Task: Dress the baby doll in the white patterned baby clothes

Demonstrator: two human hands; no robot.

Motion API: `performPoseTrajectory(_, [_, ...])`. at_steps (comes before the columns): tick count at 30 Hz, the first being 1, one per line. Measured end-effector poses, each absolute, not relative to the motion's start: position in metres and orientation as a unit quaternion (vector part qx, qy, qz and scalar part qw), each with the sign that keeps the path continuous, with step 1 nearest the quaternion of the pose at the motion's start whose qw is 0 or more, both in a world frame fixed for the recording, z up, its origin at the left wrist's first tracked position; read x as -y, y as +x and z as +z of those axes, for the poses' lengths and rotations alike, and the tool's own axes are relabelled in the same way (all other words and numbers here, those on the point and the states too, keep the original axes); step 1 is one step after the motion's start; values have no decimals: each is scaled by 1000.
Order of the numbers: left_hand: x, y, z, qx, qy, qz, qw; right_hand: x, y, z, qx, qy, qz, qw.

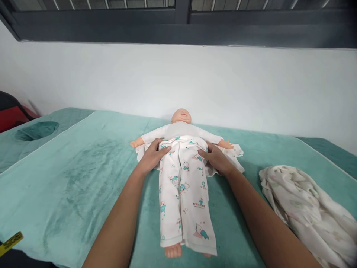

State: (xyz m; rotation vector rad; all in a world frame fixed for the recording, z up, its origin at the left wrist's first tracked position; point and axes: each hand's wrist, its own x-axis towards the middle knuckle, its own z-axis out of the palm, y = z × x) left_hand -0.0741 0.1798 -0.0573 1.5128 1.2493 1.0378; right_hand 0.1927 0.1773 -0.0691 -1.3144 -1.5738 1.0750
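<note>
A baby doll (pixel 182 116) lies on its back, head toward the wall and arms spread. It wears a white long-sleeved top (pixel 181 129) and white printed trousers (pixel 192 186), with toes showing at the trouser hems. My left hand (pixel 153 155) grips the trousers at one side of the waist, thumb on top and the other fingers partly hidden. At the opposite side, my right hand (pixel 217 157) holds the waist in a similar way. Beneath the doll, a printed white garment (pixel 237 150) spreads out past both of its arms.
A teal padded bed (pixel 92 178) with a round hole (pixel 37 130) at the left lies under everything. A crumpled pale printed cloth (pixel 304 208) is at the right. Behind stands a white wall (pixel 178 78) below a dark window frame (pixel 111 28). A red and black object (pixel 12 111) sits far left.
</note>
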Motion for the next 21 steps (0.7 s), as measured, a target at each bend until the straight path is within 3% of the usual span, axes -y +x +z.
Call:
performPoseTrajectory(10, [-177, -73, -61, -504, 607, 405, 462, -184, 191, -73, 618, -513, 421, 422])
performPoseTrajectory(16, [-176, -73, -60, -548, 619, 363, 430, -183, 190, -71, 647, -517, 294, 478])
performPoseTrajectory(21, [-178, -69, -65, -530, 656, 421, 333, -180, 187, -72, 585, -487, 448, 470])
